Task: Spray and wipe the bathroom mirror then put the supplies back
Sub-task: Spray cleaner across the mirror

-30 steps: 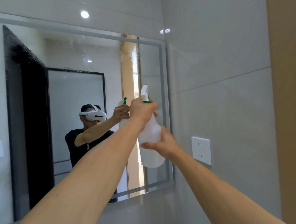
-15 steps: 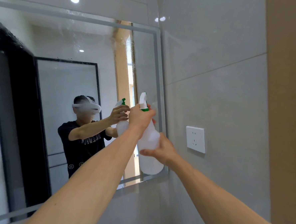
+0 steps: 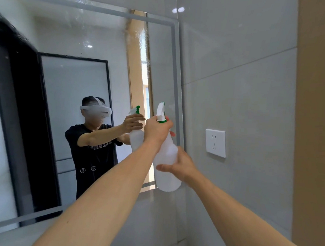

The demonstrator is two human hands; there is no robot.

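A white spray bottle [image 3: 168, 161] with a green-and-white trigger head is held up close to the right part of the wall mirror [image 3: 69, 83], nozzle toward the glass. My left hand [image 3: 156, 130] wraps its neck at the trigger. My right hand [image 3: 182, 165] grips the bottle's body from the right side. Fine droplets speckle the mirror's upper part. No cloth is in view.
A white wall socket [image 3: 215, 142] sits on the grey tiled wall right of the mirror. A beige door frame [image 3: 316, 113] runs down the far right. The mirror reflects a person with a headset, a dark doorway and a window.
The view has tilted slightly; bottle and hands sit a little lower against the mirror's right edge. Both hands keep the same grip.
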